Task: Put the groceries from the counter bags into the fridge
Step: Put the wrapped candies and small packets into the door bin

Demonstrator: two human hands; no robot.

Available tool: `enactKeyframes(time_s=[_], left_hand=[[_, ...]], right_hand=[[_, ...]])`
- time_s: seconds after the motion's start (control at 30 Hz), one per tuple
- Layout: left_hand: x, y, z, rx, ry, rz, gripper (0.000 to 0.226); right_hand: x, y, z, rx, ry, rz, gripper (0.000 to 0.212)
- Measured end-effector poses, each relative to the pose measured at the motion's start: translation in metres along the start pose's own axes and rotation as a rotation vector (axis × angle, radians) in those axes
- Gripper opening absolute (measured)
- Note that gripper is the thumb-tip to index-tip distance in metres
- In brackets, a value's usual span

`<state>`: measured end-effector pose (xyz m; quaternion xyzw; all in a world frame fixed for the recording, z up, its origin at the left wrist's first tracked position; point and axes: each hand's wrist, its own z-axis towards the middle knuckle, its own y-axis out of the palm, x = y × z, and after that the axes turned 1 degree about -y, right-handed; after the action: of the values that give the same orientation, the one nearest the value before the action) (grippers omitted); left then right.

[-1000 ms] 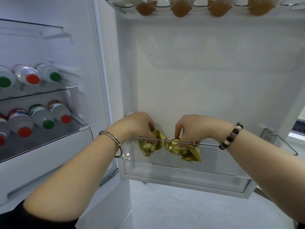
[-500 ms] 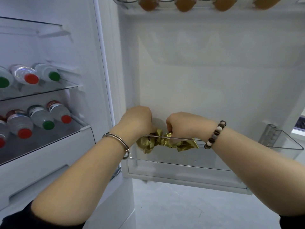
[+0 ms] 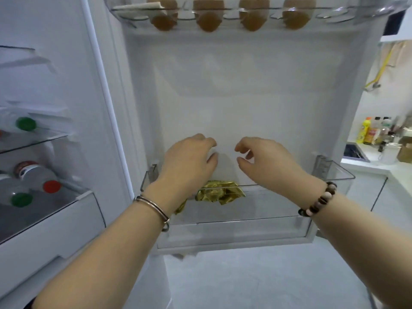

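Crumpled gold foil packets (image 3: 219, 192) lie in the clear lower door bin (image 3: 278, 204) of the open fridge door. My left hand (image 3: 189, 162) hovers just above the packets' left end, fingers loosely curled and holding nothing. My right hand (image 3: 265, 158) is raised above the bin to the right of the packets, fingers relaxed and apart, also holding nothing. Part of the foil is hidden behind my left wrist.
Several brown eggs (image 3: 207, 21) sit in the door's top rack. Bottles with red and green caps (image 3: 33, 186) lie on the fridge shelves at left. A counter (image 3: 379, 161) with bottles and a sink stands at right, past the door edge.
Both hands have let go of the gold packets and lifted up out of the bin. The packets now lie in the bin on their own. The view has shifted right, showing the counter.
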<state>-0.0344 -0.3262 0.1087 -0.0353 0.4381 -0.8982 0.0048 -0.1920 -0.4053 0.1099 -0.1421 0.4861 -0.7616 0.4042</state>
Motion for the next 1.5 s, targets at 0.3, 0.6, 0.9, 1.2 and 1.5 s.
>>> enactKeyframes(time_s=[0.3, 0.6, 0.9, 1.2, 1.5], left_hand=[[0.115, 0.045, 0.028, 0.211, 0.391, -0.034, 0.053], [0.332, 0.100, 0.037, 0.184, 0.594, -0.136, 0.069], [0.598, 0.116, -0.013, 0.170, 0.765, -0.455, 0.069], [0.781, 0.125, -0.094, 0.038, 0.951, -0.595, 0.066], [0.926, 0.139, -0.164, -0.095, 1.182, -0.777, 0.066]], right_hand=[[0.097, -0.039, -0.088, 0.494, 0.055, -0.324, 0.029], [0.223, -0.127, -0.237, 0.361, 0.508, -0.667, 0.060], [0.329, -0.236, -0.442, 0.313, 0.877, -0.929, 0.063], [0.366, -0.284, -0.613, 0.278, 1.259, -0.997, 0.068], [0.392, -0.297, -0.748, 0.216, 1.599, -1.009, 0.065]])
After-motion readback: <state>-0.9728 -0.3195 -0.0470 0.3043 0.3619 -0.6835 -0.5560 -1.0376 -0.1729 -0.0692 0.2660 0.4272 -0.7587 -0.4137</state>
